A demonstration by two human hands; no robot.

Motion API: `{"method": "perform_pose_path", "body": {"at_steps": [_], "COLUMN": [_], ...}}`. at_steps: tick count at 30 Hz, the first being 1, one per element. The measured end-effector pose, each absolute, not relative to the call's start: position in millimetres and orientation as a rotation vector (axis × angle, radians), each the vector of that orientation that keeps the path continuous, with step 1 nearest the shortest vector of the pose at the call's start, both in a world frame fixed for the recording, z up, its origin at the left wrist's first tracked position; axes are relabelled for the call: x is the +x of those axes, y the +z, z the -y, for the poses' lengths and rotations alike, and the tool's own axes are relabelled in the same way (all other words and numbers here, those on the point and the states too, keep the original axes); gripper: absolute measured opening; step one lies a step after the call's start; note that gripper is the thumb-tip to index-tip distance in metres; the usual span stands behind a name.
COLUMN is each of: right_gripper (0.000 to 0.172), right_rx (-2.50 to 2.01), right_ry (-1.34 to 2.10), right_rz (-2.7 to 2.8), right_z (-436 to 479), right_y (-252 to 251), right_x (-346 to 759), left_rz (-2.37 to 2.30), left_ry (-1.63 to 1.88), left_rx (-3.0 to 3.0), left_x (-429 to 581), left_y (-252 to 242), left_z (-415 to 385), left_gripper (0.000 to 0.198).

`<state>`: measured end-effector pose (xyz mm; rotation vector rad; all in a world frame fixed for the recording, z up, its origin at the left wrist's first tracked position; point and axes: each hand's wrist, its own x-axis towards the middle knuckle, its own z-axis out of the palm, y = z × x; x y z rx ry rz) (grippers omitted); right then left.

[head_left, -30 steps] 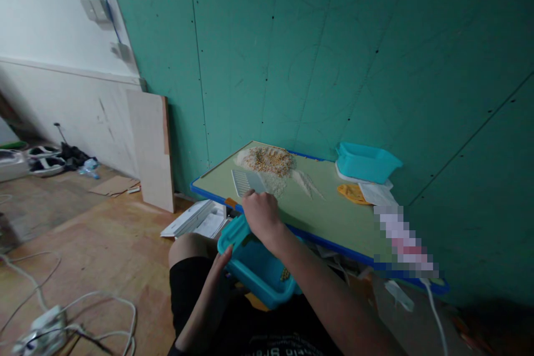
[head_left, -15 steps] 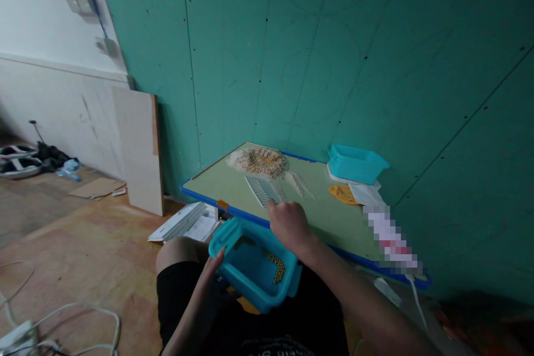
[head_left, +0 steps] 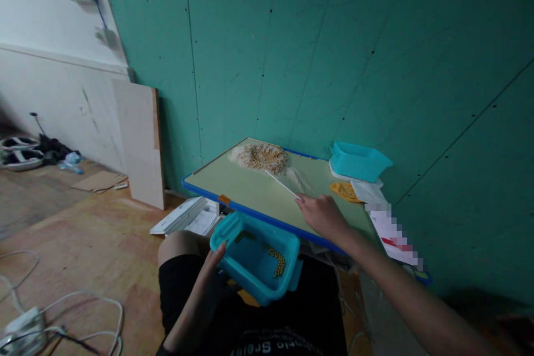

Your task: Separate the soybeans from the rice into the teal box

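My left hand point(head_left: 212, 267) is closed on the left rim of a turquoise plastic tub point(head_left: 254, 283), held tilted above my lap. Soybean-like yellow beans point(head_left: 276, 264) lie in its right end. My right hand point(head_left: 323, 214) grips the handle of a white slotted spatula point(head_left: 283, 184), now seen nearly edge-on. Its tip is at the near edge of a heap of yellow beans mixed with pale grains point(head_left: 265, 158). The heap lies on a pale green table point(head_left: 250, 186) with a blue edge. A thin streak of pale grains point(head_left: 298, 179) spreads right of it.
A second turquoise tub point(head_left: 361, 162) stands at the table's back right, with a yellow cloth-like item point(head_left: 345, 191) and white papers nearby. A green wall point(head_left: 292, 67) rises behind. A white box point(head_left: 183, 217) lies below the table's left side. Cables point(head_left: 95, 295) cross the floor.
My right hand has moved right with the spatula, whose blade has turned from flat to nearly edge-on. The left hand still holds the tub in about the same place.
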<state>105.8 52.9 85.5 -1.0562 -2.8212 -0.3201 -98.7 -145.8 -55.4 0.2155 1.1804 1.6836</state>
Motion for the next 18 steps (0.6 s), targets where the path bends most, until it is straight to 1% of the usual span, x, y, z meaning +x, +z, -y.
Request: {"method": "perform_pose_path", "body": {"at_steps": [4,14,18], "right_gripper": [0.038,0.039,0.04], "right_rx": [-1.088,-1.197,-1.242], "right_ry": [-0.292,-0.353,-0.373], "right_rz": [2.743,2.678,2.663], "right_z": [-70.3,-100.9,-104.9], "right_y": [83.6,83.4,84.7], "right_x": [119.7,128.6,126.9], "left_rz": [-1.185,-1.162,-1.156], "left_ry": [1.733,1.668,1.683], "left_rx": [0.244,0.191,0.188], "left_x": [-100.7,-84.2,-84.7], "left_y": [-52.3,-38.4,-36.7], "left_z": [143.3,156.4,155.8], "left_gripper": [0.09,0.1,0.098]}}
